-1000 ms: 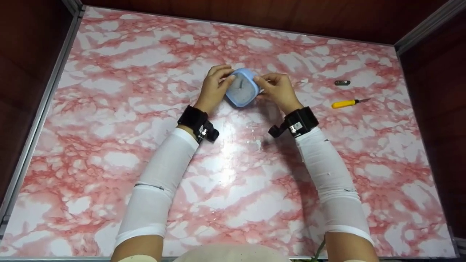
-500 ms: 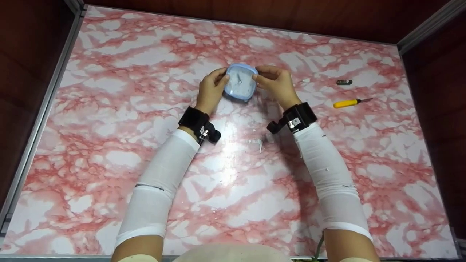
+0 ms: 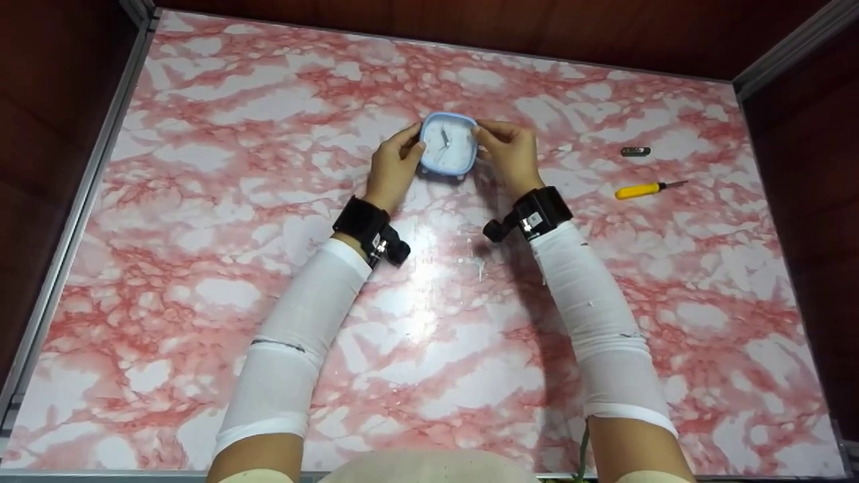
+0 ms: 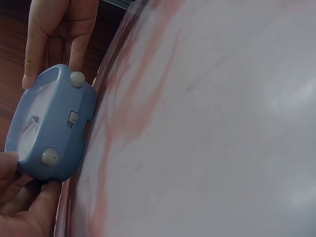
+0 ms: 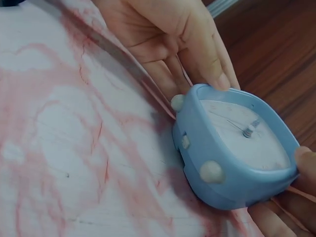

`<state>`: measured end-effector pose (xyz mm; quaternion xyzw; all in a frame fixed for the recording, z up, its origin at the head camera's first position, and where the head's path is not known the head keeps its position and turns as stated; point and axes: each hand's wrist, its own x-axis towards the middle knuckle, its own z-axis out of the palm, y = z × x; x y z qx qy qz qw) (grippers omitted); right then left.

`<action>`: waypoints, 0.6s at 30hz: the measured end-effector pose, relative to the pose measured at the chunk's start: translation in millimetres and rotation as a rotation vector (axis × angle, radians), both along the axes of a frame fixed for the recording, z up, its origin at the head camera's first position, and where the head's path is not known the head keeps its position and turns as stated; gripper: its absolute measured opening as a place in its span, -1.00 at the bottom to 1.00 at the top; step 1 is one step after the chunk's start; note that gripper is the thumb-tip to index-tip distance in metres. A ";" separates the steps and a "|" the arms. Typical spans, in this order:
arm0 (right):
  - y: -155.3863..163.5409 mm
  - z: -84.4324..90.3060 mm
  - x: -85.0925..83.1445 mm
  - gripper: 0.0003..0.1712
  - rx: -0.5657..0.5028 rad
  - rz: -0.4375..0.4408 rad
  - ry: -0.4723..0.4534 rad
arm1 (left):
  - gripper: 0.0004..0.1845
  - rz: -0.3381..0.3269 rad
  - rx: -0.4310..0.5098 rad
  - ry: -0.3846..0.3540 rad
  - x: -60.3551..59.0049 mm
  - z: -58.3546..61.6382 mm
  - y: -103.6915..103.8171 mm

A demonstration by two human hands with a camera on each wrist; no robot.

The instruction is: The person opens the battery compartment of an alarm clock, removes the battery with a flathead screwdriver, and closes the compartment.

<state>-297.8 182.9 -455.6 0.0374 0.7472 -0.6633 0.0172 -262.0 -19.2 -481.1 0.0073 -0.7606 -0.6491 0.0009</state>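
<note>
A light blue alarm clock (image 3: 448, 144) with a pale dial is held between both hands, its face turned up toward the head. My left hand (image 3: 392, 168) grips its left side, thumb on the front rim and fingers behind. On the opposite side my right hand (image 3: 513, 157) pinches the upper right edge, thumb on the front. White round feet and a small switch show along the clock's near side in the left wrist view, where the clock (image 4: 54, 128) is close to the tabletop; whether its back touches cannot be told. The dial and hands (image 5: 249, 131) show in the right wrist view.
A yellow-handled screwdriver (image 3: 637, 191) lies to the right on the red-and-white marbled table (image 3: 429, 335), with a small dark battery-like cylinder (image 3: 635, 151) behind it. Dark brown panels (image 3: 470, 27) border the back and sides.
The clock has turned from a tilted, rotated pose to nearly straight, its face now squarer to the head view. It has shifted slightly away from the person; the right thumb and wrist moved along.
</note>
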 end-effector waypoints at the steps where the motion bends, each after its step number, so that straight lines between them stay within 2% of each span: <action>1: -0.9 -0.8 -0.6 -0.69 -0.020 -0.013 -0.016 | -0.52 0.001 -0.003 0.003 0.1 -0.1 0.2; 6: -4.2 -4.8 -2.6 -0.73 -0.038 -0.046 -0.027 | -0.52 0.004 -0.041 0.002 -0.5 -0.3 0.7; 11: -3.0 -10.2 -4.6 -0.71 0.097 -0.019 0.003 | -0.51 -0.011 -0.064 -0.018 -1.7 -2.2 1.0; 14: -2.1 -11.1 -5.9 -0.69 0.127 -0.013 -0.021 | -0.50 -0.019 -0.070 -0.014 -2.7 -3.2 0.8; 18: -2.5 -11.1 -7.8 -0.68 0.115 -0.012 -0.056 | -0.50 -0.016 -0.071 -0.008 -4.9 -4.7 0.0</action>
